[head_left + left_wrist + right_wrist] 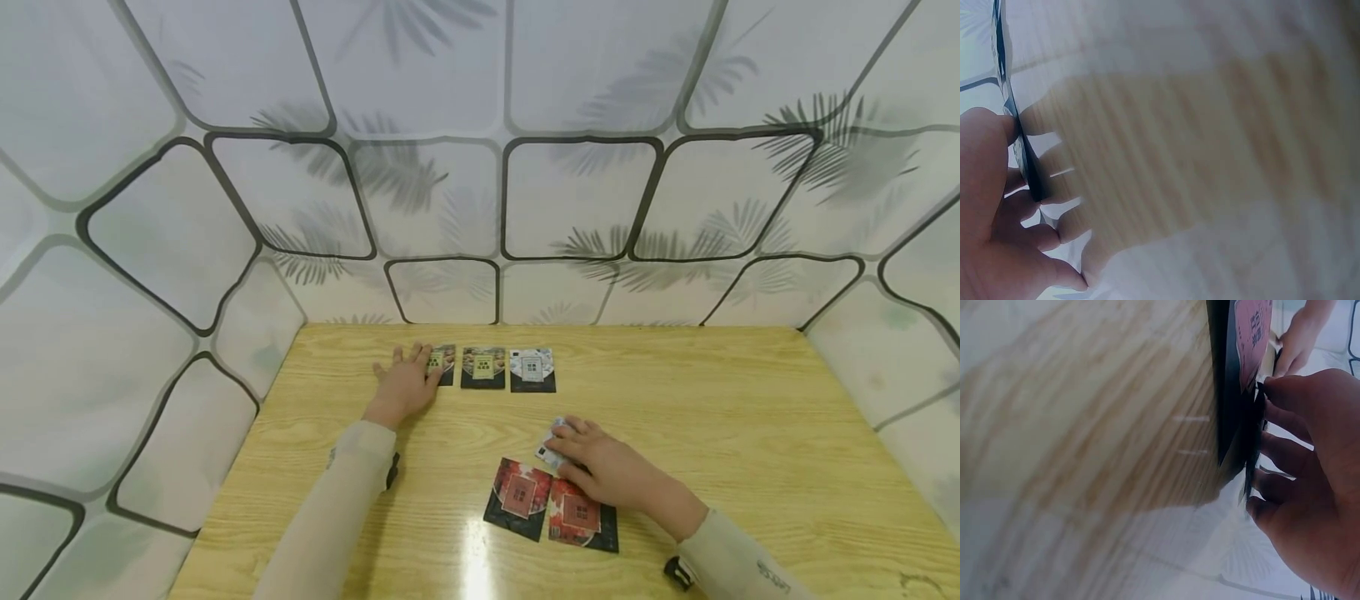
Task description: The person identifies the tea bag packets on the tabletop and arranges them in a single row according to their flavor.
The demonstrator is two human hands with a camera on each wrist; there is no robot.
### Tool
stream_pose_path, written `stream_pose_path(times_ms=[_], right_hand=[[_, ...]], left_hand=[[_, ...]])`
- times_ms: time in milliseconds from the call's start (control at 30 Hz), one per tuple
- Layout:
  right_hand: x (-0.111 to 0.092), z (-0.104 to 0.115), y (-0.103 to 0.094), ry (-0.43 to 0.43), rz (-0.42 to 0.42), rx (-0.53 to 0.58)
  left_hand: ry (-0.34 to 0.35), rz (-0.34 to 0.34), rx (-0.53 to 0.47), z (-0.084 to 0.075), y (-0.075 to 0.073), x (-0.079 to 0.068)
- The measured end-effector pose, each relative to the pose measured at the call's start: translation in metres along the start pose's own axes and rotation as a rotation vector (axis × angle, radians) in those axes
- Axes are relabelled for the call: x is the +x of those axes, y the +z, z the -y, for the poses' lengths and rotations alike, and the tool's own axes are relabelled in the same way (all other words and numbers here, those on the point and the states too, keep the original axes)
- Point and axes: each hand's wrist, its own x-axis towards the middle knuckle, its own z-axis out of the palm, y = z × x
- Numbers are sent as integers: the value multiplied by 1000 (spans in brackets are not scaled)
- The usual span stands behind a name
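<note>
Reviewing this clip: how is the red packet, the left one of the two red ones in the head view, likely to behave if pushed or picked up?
The red packet lies flat, so a push would probably slide it rather than roll or tip it. The table shows glare, suggesting little resistance. It looks thin, so likely light.

Booth-like setting, printed walls (pixel 573 200) (leafy), wood-grain tabletop (pixel 712 400)

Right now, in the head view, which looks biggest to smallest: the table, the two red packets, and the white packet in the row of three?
1. Table
2. Left red packet, right red packet: too alike to rank
3. White packet, though it lies farther from the camera
</note>
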Motion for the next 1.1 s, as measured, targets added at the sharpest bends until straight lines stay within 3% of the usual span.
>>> stream_pose_path(times_ms=[300,833,1100], right_hand=[[-4,-6,-8,122,29,50],[-5,-20,-9,160,-22,-14],[-6,-29,-8,178,-86,-41]], left_hand=[[-1,-2,5,0,0,0],[6,-8,7,-1,-1,-1],[-2,3,-9,-2,-2,-3]])
